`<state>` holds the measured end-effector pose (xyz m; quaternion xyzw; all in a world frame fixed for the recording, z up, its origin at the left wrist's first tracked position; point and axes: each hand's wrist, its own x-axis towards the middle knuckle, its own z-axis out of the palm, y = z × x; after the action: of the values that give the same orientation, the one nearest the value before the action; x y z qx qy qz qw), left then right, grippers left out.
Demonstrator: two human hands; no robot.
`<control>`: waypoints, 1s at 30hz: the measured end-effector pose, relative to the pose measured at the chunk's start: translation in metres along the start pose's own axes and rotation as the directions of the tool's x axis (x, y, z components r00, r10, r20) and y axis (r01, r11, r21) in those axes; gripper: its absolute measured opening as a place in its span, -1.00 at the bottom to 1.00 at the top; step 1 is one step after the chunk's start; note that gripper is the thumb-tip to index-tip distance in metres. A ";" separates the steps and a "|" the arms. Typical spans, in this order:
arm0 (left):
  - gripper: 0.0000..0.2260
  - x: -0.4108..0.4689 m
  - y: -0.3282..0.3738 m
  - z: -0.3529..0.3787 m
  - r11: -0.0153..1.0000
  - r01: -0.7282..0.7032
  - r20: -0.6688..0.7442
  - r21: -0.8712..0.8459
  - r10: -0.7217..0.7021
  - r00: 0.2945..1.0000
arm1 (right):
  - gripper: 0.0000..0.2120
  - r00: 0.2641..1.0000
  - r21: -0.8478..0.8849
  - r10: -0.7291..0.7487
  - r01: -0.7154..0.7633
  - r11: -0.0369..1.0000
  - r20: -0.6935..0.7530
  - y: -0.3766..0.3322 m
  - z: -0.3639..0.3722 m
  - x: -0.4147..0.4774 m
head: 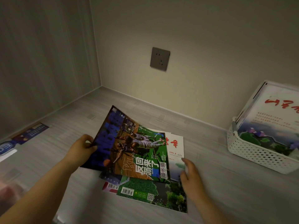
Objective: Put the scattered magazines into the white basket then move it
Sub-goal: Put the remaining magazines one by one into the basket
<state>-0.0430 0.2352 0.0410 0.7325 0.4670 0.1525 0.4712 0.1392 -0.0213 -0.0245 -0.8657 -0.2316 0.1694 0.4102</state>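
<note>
My left hand (81,147) pinches the left edge of a basketball magazine (127,146) and holds it tilted above a loose pile on the floor. Under it lie a white magazine with red characters (175,149), a green magazine with a barcode (155,194) and a red one (110,186) that barely shows. My right hand (190,174) hovers with relaxed fingers at the right edge of the pile, holding nothing. The white perforated basket (249,152) stands at the right by the wall, with a landscape-cover magazine (273,120) leaning in it.
A dark blue leaflet (30,132) and a blue-and-white object (6,147) lie on the grey floor at the left. A grey wall socket (159,59) sits on the back wall. The two walls meet in a corner (101,85) behind the pile.
</note>
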 end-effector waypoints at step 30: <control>-0.81 -0.067 0.232 0.237 0.824 -0.314 0.377 -0.472 0.510 0.773 | -0.81 0.921 0.365 -0.020 0.174 0.915 -0.388 0.029 -0.311 0.001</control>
<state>0.2052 0.0215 0.1283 0.7256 0.1176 0.1522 0.6606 0.2978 -0.2340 0.1411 -0.7691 -0.1534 0.0223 0.6200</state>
